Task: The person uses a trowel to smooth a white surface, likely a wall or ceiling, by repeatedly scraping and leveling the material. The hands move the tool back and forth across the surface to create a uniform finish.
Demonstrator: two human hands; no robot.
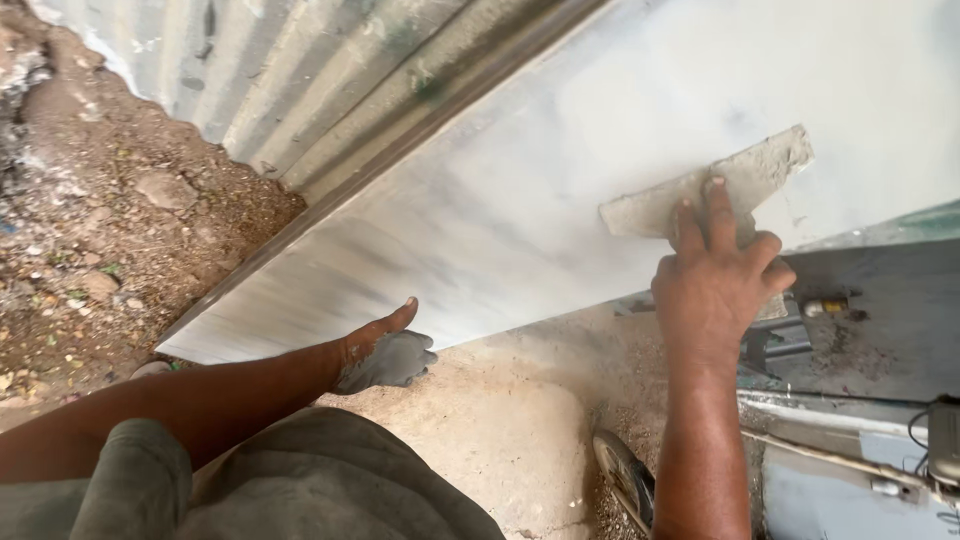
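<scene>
My right hand (718, 282) presses a flat grey sanding block (742, 178), coated in dust, against a large pale panel (520, 200) that leans at an angle. Its fingers lie spread on the block's back. My left hand (385, 352), dusty white on the palm, rests open against the lower edge of the same panel, thumb up. My bent knee in grey-green cloth (300, 480) fills the lower left.
Corrugated metal sheeting (290, 80) stands behind the panel. Bare stony earth (90, 220) lies to the left, and a rough concrete floor (510, 440) below. A sandal (625, 475) sits near my right arm. A cable and a small box (940, 440) lie at far right.
</scene>
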